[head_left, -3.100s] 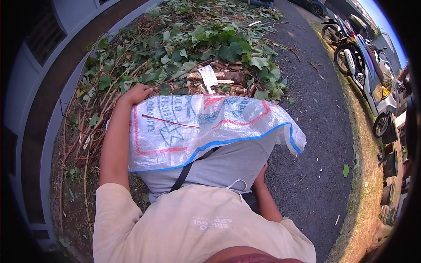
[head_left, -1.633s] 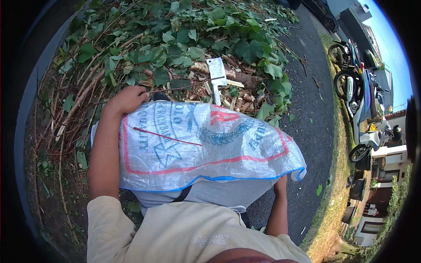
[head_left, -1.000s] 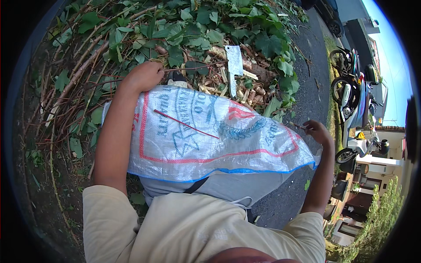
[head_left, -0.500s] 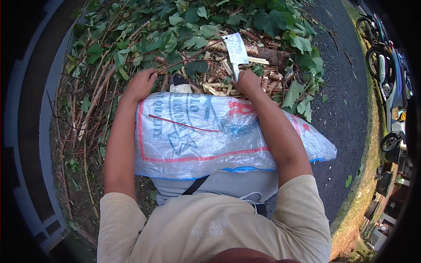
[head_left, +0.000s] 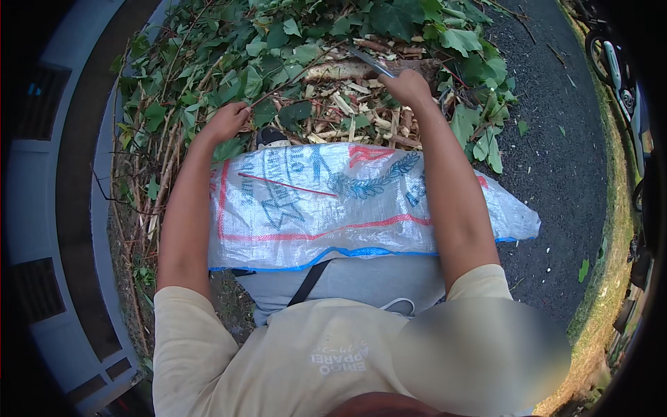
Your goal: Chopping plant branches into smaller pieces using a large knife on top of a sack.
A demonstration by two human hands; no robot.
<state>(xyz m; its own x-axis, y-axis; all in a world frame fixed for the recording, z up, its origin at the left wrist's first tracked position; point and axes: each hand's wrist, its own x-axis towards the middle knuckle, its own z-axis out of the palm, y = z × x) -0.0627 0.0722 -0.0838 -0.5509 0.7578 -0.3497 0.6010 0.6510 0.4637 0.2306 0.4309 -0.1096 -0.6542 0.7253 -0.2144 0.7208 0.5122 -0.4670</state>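
We see dark asphalt ground carrying everything. A heap of leafy branches lies on it, with pale wood chips and a cut log in the middle. Stray leaves dot the asphalt near the grass verge.

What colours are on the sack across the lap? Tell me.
The sack is white woven plastic with blue printing, red lines and a blue bottom edge, seen best in the head view.

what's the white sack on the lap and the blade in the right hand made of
The sack looks like woven plastic: a fine weave, a slight sheen, and printed red and blue lines. The blade held by the right hand looks like bare grey metal, thin and dull; its handle is hidden.
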